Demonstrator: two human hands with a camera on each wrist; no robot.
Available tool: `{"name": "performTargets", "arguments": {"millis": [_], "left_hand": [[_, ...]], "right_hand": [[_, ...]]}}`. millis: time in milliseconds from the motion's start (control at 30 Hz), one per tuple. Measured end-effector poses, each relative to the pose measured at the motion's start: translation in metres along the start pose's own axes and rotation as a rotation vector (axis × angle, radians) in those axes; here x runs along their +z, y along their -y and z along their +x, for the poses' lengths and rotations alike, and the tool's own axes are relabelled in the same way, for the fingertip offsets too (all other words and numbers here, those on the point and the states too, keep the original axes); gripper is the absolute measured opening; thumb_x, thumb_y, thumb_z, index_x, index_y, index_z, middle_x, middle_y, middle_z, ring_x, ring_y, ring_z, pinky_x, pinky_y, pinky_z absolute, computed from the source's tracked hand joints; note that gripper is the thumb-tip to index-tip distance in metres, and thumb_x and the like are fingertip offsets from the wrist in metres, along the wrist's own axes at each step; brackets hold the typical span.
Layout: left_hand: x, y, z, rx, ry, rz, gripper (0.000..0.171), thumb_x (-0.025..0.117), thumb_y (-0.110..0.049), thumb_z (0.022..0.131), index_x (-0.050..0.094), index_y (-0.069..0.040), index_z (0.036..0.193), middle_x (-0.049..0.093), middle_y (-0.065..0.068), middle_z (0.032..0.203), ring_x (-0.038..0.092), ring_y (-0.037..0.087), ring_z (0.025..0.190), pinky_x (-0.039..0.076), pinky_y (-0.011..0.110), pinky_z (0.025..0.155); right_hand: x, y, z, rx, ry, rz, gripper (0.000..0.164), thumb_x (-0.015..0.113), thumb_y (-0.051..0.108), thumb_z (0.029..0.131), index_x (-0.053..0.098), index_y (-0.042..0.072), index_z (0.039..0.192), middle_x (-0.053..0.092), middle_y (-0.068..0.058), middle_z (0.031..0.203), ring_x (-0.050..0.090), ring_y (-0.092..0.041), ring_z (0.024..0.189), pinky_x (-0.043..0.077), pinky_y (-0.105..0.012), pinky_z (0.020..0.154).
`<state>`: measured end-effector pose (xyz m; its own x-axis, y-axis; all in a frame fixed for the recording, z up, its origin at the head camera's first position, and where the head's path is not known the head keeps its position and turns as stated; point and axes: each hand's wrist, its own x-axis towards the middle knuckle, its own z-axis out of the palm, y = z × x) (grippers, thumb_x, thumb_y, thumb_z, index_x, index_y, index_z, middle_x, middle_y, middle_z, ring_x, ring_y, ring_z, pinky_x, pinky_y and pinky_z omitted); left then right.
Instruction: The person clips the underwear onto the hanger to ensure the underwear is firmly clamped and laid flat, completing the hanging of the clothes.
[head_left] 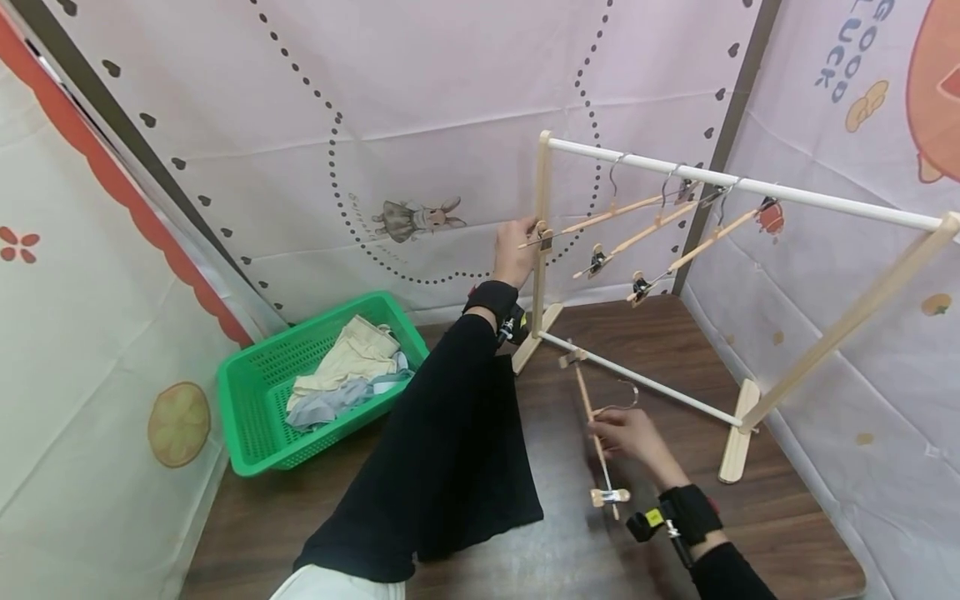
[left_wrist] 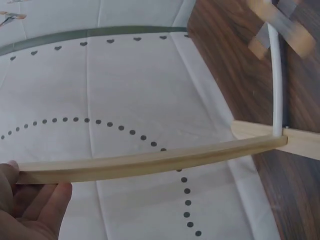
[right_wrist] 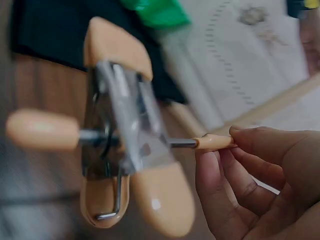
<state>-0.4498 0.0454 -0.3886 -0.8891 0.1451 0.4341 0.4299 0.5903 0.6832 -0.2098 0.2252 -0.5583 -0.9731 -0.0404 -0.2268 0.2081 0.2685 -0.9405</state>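
My left hand (head_left: 514, 252) grips the wooden upright post (head_left: 542, 187) of a small clothes rack, high on its left side; in the left wrist view its fingers (left_wrist: 55, 207) curl round the pale post. My right hand (head_left: 632, 437) pinches the bar of a wooden clip hanger (head_left: 587, 396) between thumb and fingers, low in front of the rack. The hanger's metal hook points to the right. In the right wrist view one of its wooden clips (right_wrist: 165, 200) is close to the camera and blurred.
Three more clip hangers (head_left: 651, 236) hang from the rack's white top rail (head_left: 817, 197). On the brown table (head_left: 555, 550), a green basket (head_left: 258, 454) at the left holds folded pale and grey-blue cloths (head_left: 348, 358). Black cloth (head_left: 487, 467) spreads beneath the left forearm. Printed fabric walls surround the table.
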Motion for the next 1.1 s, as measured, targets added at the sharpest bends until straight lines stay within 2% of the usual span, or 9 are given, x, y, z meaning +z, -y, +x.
{"name": "performTargets", "arguments": {"millis": [67, 200, 333, 467, 600, 733, 900, 1100], "left_hand": [[-0.004, 0.001, -0.001, 0.004, 0.014, -0.013, 0.029, 0.054, -0.020, 0.107, 0.070, -0.003, 0.126, 0.074, 0.011, 0.116, 0.071, 0.021, 0.104, 0.059, 0.028, 0.081], [-0.015, 0.004, -0.005, 0.027, 0.092, -0.021, 0.031, 0.051, -0.021, 0.109, 0.063, -0.003, 0.131, 0.068, 0.013, 0.129, 0.066, 0.023, 0.118, 0.057, 0.027, 0.092], [-0.032, 0.010, -0.027, -0.007, 0.165, -0.079, 0.041, 0.049, -0.020, 0.109, 0.050, -0.003, 0.145, 0.056, 0.015, 0.145, 0.059, 0.024, 0.129, 0.053, 0.027, 0.099], [-0.049, 0.021, -0.064, -0.049, 0.182, -0.140, 0.044, 0.048, -0.017, 0.108, 0.044, -0.005, 0.150, 0.052, 0.015, 0.149, 0.057, 0.025, 0.130, 0.050, 0.031, 0.105], [-0.057, 0.036, -0.105, -0.040, 0.214, -0.108, 0.044, 0.049, -0.012, 0.106, 0.044, -0.004, 0.149, 0.056, 0.014, 0.145, 0.058, 0.025, 0.128, 0.049, 0.035, 0.106], [-0.060, 0.054, -0.151, -0.055, 0.264, -0.062, 0.044, 0.050, -0.009, 0.104, 0.048, -0.005, 0.147, 0.060, 0.013, 0.141, 0.058, 0.025, 0.128, 0.049, 0.035, 0.106], [-0.061, 0.075, -0.208, -0.154, 0.312, -0.079, 0.042, 0.051, -0.009, 0.105, 0.050, -0.008, 0.147, 0.061, 0.010, 0.139, 0.059, 0.023, 0.128, 0.051, 0.036, 0.104], [-0.058, 0.088, -0.256, -0.202, 0.353, -0.098, 0.038, 0.052, -0.008, 0.105, 0.053, -0.005, 0.143, 0.064, 0.012, 0.134, 0.061, 0.025, 0.125, 0.053, 0.038, 0.101]], "right_hand": [[0.016, -0.006, 0.012, 0.036, 0.042, 0.032, 0.028, 0.067, 0.010, 0.098, 0.067, -0.013, 0.114, 0.075, -0.019, 0.090, 0.069, -0.014, 0.069, 0.062, -0.034, 0.065], [0.039, -0.014, 0.030, 0.141, 0.098, 0.115, 0.026, 0.066, 0.011, 0.099, 0.068, -0.009, 0.115, 0.075, -0.015, 0.089, 0.069, -0.014, 0.069, 0.061, -0.029, 0.062], [0.054, -0.018, 0.044, 0.176, 0.140, 0.125, 0.025, 0.065, 0.012, 0.100, 0.069, -0.009, 0.115, 0.075, -0.014, 0.089, 0.069, -0.014, 0.067, 0.061, -0.029, 0.062], [0.063, -0.020, 0.052, 0.158, 0.127, 0.096, 0.024, 0.066, 0.011, 0.100, 0.071, -0.010, 0.111, 0.075, -0.014, 0.087, 0.068, -0.013, 0.066, 0.061, -0.029, 0.063], [0.066, -0.021, 0.057, 0.152, 0.046, 0.009, 0.021, 0.070, 0.012, 0.097, 0.075, -0.008, 0.102, 0.071, -0.012, 0.079, 0.067, -0.013, 0.062, 0.061, -0.028, 0.060], [0.067, -0.022, 0.060, 0.153, -0.034, -0.134, 0.019, 0.074, 0.014, 0.094, 0.076, -0.004, 0.090, 0.067, -0.008, 0.069, 0.066, -0.011, 0.056, 0.059, -0.026, 0.055], [0.070, -0.025, 0.063, 0.182, -0.060, -0.196, 0.021, 0.079, 0.015, 0.090, 0.076, -0.003, 0.078, 0.065, -0.006, 0.061, 0.065, -0.010, 0.050, 0.058, -0.025, 0.051], [0.069, -0.020, 0.066, 0.221, -0.088, -0.234, 0.026, 0.084, 0.018, 0.085, 0.074, 0.000, 0.070, 0.067, -0.006, 0.059, 0.066, -0.012, 0.049, 0.055, -0.024, 0.048]]}}
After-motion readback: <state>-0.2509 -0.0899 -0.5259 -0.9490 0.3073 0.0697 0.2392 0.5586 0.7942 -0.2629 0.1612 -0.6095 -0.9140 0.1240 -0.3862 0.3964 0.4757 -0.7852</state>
